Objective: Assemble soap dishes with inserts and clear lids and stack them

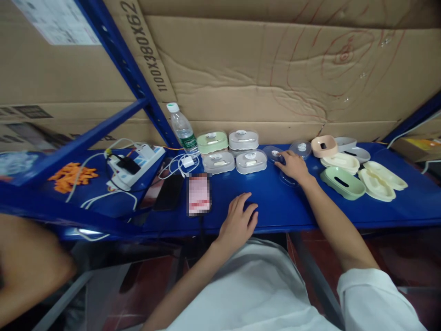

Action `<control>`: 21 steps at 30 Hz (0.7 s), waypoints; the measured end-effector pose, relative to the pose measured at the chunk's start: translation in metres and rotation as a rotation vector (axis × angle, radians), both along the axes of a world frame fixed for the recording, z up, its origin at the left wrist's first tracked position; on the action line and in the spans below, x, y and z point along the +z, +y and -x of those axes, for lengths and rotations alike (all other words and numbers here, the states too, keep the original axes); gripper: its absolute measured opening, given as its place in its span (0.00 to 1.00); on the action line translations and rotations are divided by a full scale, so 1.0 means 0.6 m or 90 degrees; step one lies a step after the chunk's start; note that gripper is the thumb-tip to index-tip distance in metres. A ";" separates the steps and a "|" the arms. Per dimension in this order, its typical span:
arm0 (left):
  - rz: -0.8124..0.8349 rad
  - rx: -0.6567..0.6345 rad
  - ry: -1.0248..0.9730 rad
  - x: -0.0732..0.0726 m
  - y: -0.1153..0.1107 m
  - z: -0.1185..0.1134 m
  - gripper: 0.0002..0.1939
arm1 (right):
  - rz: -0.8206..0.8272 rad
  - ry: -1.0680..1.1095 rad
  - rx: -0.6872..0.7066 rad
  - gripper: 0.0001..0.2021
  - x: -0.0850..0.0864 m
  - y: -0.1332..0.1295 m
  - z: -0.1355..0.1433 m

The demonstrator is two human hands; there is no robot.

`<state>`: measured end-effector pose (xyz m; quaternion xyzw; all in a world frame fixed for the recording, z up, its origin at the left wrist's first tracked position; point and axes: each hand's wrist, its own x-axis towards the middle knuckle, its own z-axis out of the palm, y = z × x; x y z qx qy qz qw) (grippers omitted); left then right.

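My left hand (239, 219) rests at the front edge of the blue table (223, 195), fingers apart and holding nothing. My right hand (292, 165) reaches over some clear lids, its fingers spread and touching or just above a clear lid (273, 154). Another clear lid (301, 149) lies behind it. Left of these stand several lidded oval boxes, one green (212, 143) and others grey (251, 162). On the right are uncovered trays: a pink one (324, 146), a green one (342, 183), cream ones (377, 185) and grey ones.
A water bottle (183, 128) stands at the back beside a white cable. A phone (199, 195) and a black device (168, 192) lie left of my left hand. Further left are a power strip (146, 163) and orange pieces (73, 177). Another person's arm (31, 271) shows at lower left.
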<state>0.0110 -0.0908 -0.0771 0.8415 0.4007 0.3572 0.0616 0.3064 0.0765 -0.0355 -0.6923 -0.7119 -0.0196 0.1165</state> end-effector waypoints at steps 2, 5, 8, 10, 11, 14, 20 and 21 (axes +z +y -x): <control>0.009 -0.031 -0.042 0.017 0.001 0.009 0.10 | -0.015 0.005 -0.004 0.25 0.001 -0.002 0.000; -0.012 -0.057 -0.067 0.058 0.019 0.038 0.10 | -0.037 0.019 0.018 0.26 0.006 -0.004 -0.009; -0.023 -0.051 -0.004 0.101 0.060 0.070 0.12 | -0.071 0.028 0.045 0.24 0.017 -0.001 -0.031; -0.002 -0.075 0.091 0.121 0.093 0.086 0.13 | -0.088 0.021 0.041 0.24 0.027 0.005 -0.051; 0.013 -0.099 0.143 0.128 0.108 0.091 0.12 | -0.087 0.014 0.038 0.23 0.032 0.009 -0.062; 0.064 -0.197 0.243 0.136 0.151 0.099 0.12 | -0.063 -0.016 0.037 0.20 0.047 0.021 -0.096; 0.139 -0.257 0.247 0.132 0.209 0.110 0.12 | -0.071 -0.073 -0.087 0.24 0.058 0.007 -0.176; 0.159 -0.259 0.251 0.131 0.214 0.113 0.13 | -0.071 -0.078 -0.106 0.24 0.054 0.000 -0.188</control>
